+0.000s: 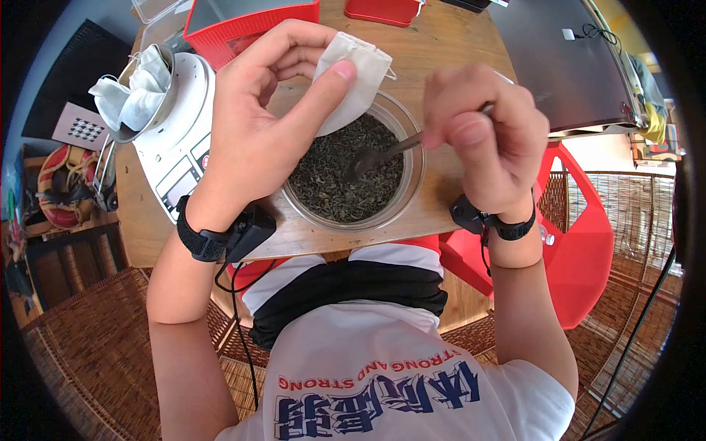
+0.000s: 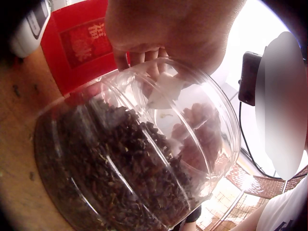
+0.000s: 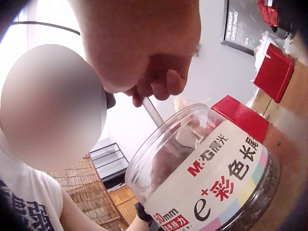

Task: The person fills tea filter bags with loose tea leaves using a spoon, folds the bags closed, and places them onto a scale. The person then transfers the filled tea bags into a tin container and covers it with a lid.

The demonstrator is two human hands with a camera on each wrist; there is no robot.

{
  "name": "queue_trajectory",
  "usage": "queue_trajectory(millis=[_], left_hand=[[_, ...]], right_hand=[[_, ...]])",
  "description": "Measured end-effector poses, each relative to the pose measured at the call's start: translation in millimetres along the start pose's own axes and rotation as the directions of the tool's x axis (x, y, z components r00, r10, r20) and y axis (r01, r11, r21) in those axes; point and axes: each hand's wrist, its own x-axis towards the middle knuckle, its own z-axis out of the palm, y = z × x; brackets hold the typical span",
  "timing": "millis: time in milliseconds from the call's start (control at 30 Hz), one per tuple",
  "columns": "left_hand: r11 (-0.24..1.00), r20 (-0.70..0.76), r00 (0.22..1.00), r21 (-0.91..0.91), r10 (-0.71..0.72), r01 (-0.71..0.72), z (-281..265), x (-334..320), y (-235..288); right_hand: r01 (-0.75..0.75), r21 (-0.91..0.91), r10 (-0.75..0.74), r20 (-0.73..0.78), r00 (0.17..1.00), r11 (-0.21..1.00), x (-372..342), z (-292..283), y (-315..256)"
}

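My left hand (image 1: 257, 121) pinches a small white drawstring tea bag (image 1: 362, 73) between thumb and fingers, over the far left rim of a clear plastic jar (image 1: 421, 165). Dark loose tea leaves (image 1: 346, 192) lie inside the jar. On the right side, my right hand (image 1: 496, 136) grips the handle of a metal spoon (image 1: 397, 147), whose bowl dips down toward the leaves. Through the jar wall in the left wrist view, the leaves (image 2: 106, 163) slope up to one side. A printed label (image 3: 211, 178) wraps the jar in the right wrist view.
A white scale (image 1: 193, 95) stands left of the jar, bearing a metal bowl (image 1: 170, 77) with several white tea bags (image 1: 143, 95). Behind are a red box (image 1: 254, 29) and a red tin (image 1: 379, 10). A red chair (image 1: 588, 257) is at the right, beyond the wooden table (image 1: 441, 44).
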Motion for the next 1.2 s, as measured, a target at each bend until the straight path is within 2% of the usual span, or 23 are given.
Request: queue_trajectory(millis=[100,133,200,233,267,333,367,500,567,633,700,767,800,933,1000,1067,1133,1200], left_hand=[[1.000,-0.003,1.000,0.001,0.014,-0.014,0,0,-1],[1.000,-0.003,1.000,0.002,0.014,-0.014,0,0,-1],[1.000,-0.002,1.000,0.000,0.017,-0.017,-1,0,-2],[1.000,-0.002,1.000,0.000,0.017,-0.017,0,0,-2],[1.000,-0.003,1.000,-0.002,0.014,-0.014,0,0,-2],[1.000,-0.003,1.000,-0.006,0.011,-0.011,1,0,-1],[1.000,-0.005,1.000,0.000,0.009,-0.009,1,0,0],[1.000,0.002,1.000,0.006,0.016,-0.016,-1,0,-3],[1.000,0.005,1.000,0.011,0.021,-0.021,-1,0,-2],[1.000,0.005,1.000,0.016,0.025,-0.025,0,1,-3],[0.997,-0.073,0.997,-0.079,0.020,-0.026,4,1,-3],[0.999,-0.033,0.999,-0.040,0.025,-0.026,0,0,-3],[1.000,0.007,1.000,0.001,0.029,-0.029,-1,0,-3],[1.000,0.001,1.000,-0.002,0.001,-0.001,-1,-1,0],[1.000,0.008,1.000,-0.005,0.010,-0.010,-1,0,-1],[1.000,0.010,1.000,-0.002,0.020,-0.020,-1,1,-2],[1.000,0.008,1.000,0.005,0.029,-0.029,0,0,-2],[0.995,-0.083,0.997,-0.099,0.003,-0.011,4,1,-2]], right_hand=[[0.004,-0.006,-0.005,-0.207,0.978,1.000,-2,4,-4],[0.004,-0.005,-0.005,-0.207,0.978,1.000,-3,1,-4],[0.025,0.150,0.008,-0.217,0.976,0.988,-5,-7,-2],[0.016,0.118,0.011,-0.222,0.975,0.993,-5,-4,-2],[0.015,0.118,0.012,-0.223,0.975,0.993,-5,-4,-4],[-0.076,-0.066,0.072,-0.067,0.995,0.995,-6,-5,-6],[-0.045,-0.177,0.046,0.003,0.999,0.983,-4,-7,-2],[-0.056,-0.190,0.050,-0.033,0.998,0.980,-2,-3,-2],[-0.022,-0.306,0.037,0.045,0.998,0.952,1,-5,-6],[-0.049,-0.316,0.058,0.017,0.998,0.948,2,-2,-6],[-0.078,-0.324,0.079,-0.010,0.997,0.943,3,0,-4],[-0.017,-0.248,-0.013,-0.120,0.993,0.969,2,1,0],[-0.017,-0.248,-0.013,-0.119,0.993,0.969,1,-1,-2],[0.018,-0.112,-0.024,-0.053,0.998,0.994,-1,-3,-6],[-0.154,-0.020,0.155,0.041,0.987,0.988,-3,2,-9],[-0.175,-0.064,0.179,0.062,0.982,0.983,-2,0,-7],[-0.136,-0.202,0.132,-0.033,0.991,0.970,-2,2,-2],[-0.149,-0.254,0.141,-0.047,0.989,0.956,0,1,-4]])
